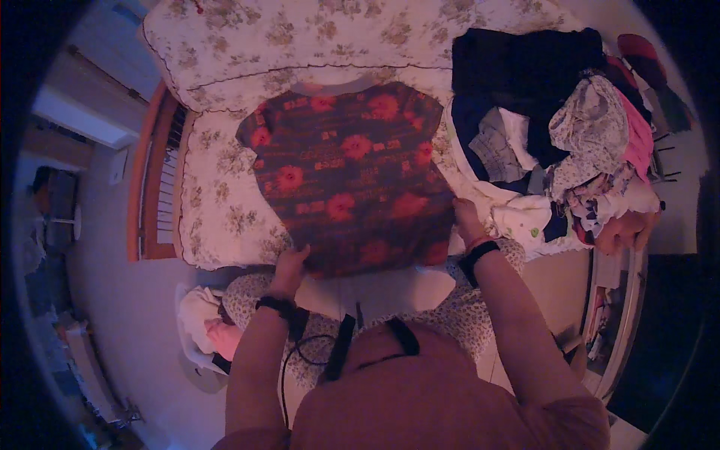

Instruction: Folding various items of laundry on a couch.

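Observation:
A dark short-sleeved shirt [354, 174] with red flower prints is spread out before me, its neck pointing away and its hem towards me. My left hand [291, 270] grips the hem's left corner, thumb on top of the cloth. At the right edge, just above the hem, my right hand [468, 220] pinches the fabric. Most of the fingers on both hands are hidden. Beneath the shirt lies a cream floral cover [219, 185] on a sofa or daybed; the hem reaches past the cover's front edge towards my lap.
To the right lies a heap of clothes: a large black garment [506, 67], a patterned grey cloth [590, 115] and a pink piece [638, 132]. A wooden armrest [149, 180] borders the seat on the left. Near my left leg stands a white tub [188, 337] with clothes.

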The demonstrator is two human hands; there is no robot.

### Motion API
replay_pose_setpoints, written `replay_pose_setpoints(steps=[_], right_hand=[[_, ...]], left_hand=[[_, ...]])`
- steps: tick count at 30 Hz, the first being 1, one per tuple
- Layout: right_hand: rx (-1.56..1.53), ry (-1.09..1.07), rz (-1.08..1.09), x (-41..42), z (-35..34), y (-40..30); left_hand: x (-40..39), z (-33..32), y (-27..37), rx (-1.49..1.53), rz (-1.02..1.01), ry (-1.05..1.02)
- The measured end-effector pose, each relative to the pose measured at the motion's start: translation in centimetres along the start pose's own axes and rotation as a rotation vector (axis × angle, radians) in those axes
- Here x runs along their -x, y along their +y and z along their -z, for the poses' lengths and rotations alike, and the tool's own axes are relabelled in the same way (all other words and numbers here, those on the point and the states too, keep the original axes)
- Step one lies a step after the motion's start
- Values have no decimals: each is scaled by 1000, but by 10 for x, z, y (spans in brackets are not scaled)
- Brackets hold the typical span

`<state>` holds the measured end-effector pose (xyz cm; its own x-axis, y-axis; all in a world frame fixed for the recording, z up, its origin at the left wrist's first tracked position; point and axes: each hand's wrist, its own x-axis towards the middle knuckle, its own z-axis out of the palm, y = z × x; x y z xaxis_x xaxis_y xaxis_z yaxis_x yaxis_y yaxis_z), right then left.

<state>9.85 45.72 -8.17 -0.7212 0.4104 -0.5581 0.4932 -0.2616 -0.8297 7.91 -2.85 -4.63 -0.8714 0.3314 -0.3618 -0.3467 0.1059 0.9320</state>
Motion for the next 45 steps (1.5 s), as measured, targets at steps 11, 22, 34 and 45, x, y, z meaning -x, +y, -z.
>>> replay_pose_setpoints(steps=[11,22,34,45], right_hand=[[983,-599,163,89,-9,-22],[431,-326,-88,148,27,-90],[439,-469,0,256,25,-158],[-520,-578,-169,61,-34,-136]], left_hand=[[33,7,18,-18,219,-67],[87,4,109,687,223,248],[172,34,111,-129,456,-31],[1,55,128,694,271,-13]])
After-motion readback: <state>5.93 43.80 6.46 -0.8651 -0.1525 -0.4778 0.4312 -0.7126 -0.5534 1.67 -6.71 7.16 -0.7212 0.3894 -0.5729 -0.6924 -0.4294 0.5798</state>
